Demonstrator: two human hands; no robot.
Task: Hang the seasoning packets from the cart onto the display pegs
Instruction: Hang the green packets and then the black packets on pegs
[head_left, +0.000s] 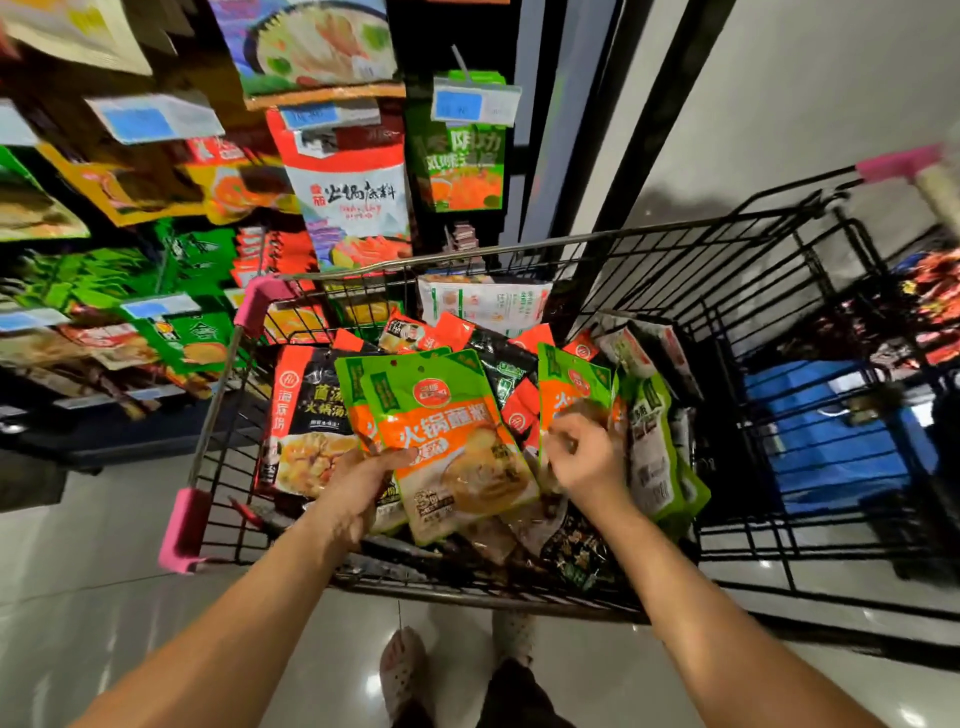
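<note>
A black wire cart (519, 252) with pink corner guards holds several seasoning packets. My left hand (358, 488) grips a small stack of green-and-orange packets (447, 436) by their lower left edge, above the cart. My right hand (584, 457) pinches another green-and-orange packet (571, 384) that stands in the cart just to the right. A black-and-red packet (306, 415) lies at the cart's left side. The display pegs (457, 57) with hanging packets and blue price tags fill the upper left.
Green packets (657, 447) lean at the cart's right side, and a white packet (483, 304) stands at its far end. A second black wire cart (810, 374) with a blue crate (831, 431) stands to the right. My feet are on the glossy floor below.
</note>
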